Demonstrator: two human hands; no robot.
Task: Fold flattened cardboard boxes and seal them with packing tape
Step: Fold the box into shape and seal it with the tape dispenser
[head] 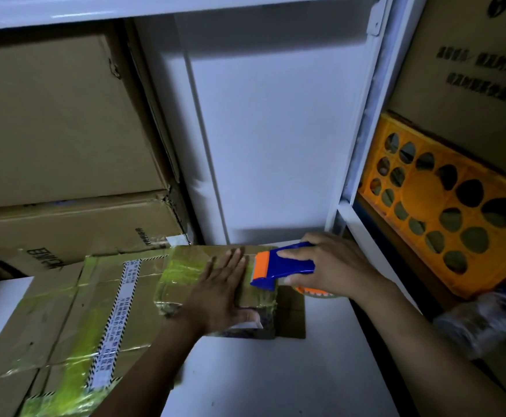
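Shelving (369, 115) backs the tabletop (275, 371), at whose far edge the left hand (218, 293) presses flat on a box (181, 273) while the right hand (329, 263) grips a dispenser (284, 264) against it: taping seems underway, needing a steady pull next.

Small taped box (203, 275), dispenser (281, 266) atop.

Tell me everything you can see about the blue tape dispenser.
The tape dispenser looks like glossy blue plastic with an orange front piece, plus an orange toothed edge showing beneath. The right hand grips it, fingers curled over its top. It lies roughly level, its orange end at the right edge of the small taped box, which the left hand presses on.
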